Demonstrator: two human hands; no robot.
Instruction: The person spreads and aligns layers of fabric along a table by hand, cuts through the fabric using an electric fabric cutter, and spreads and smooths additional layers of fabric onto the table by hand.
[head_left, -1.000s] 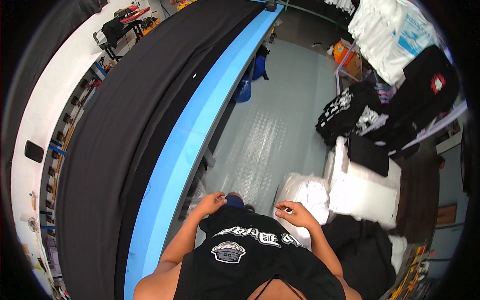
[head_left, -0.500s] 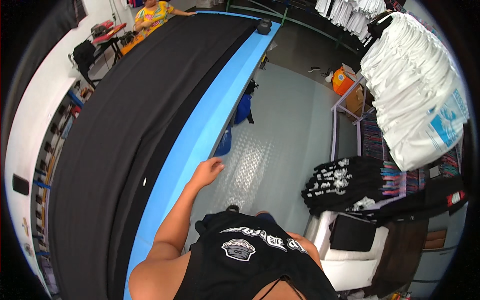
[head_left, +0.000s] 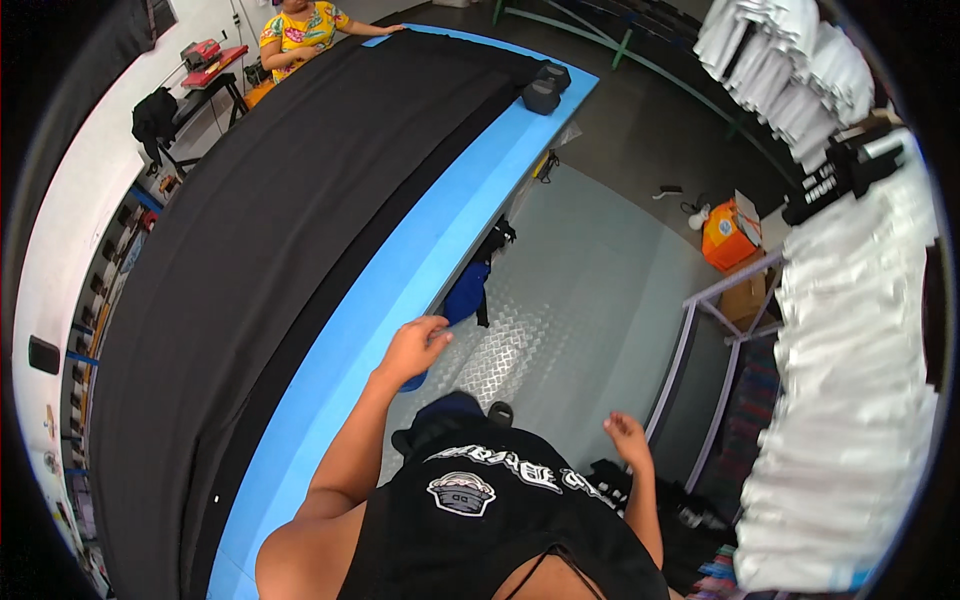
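Note:
Beside the edge of the long blue table (head_left: 384,258) hangs my left hand (head_left: 415,347), its fingers loosely bent, the thumb apart and nothing in it. Black fabric (head_left: 290,190) is spread along most of the tabletop, leaving a blue strip bare on my side. A small white spot (head_left: 216,498) shows on the near part of the fabric. Away from the table, my right hand (head_left: 628,438) is held out at my right side, empty with loosely curved fingers, nearest to a rack frame. Two dark weights (head_left: 541,96) sit at the table's far right corner.
At the far end a person (head_left: 300,38) in a yellow flowered top rests one hand on the table. White garments (head_left: 845,390) hang along the right. An orange bag (head_left: 731,236) and a cardboard box (head_left: 745,298) stand on the floor. Blue cloth (head_left: 466,292) hangs under the table edge.
I have moved forward along the table; its far end and the orange bag look nearer. My right hand has swung out from beside my body. My left hand stays by the table edge.

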